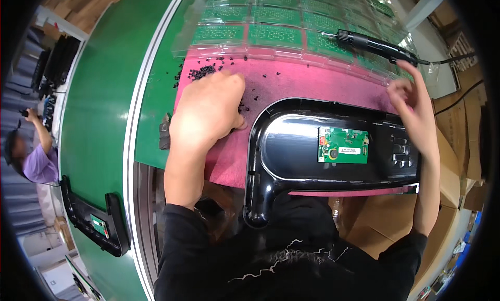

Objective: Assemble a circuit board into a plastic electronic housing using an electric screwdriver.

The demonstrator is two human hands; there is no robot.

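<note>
My left hand is curled palm-down on the pink mat, right by a pile of small black screws. Its fingertips are hidden beneath it, so what they hold, if anything, does not show. In front of me lies a glossy black plastic housing with an arm bending toward me at its left end. A green circuit board sits inside the housing. My right hand is raised over the housing's right end, fingers bent but apart and empty. Just beyond it lies a black electric screwdriver.
Clear plastic trays of green circuit boards cover the far side. A dark block-like object lies left of my wrist. On the left-hand green bench rests another black housing; a person in purple works beyond. Cardboard stands lower right.
</note>
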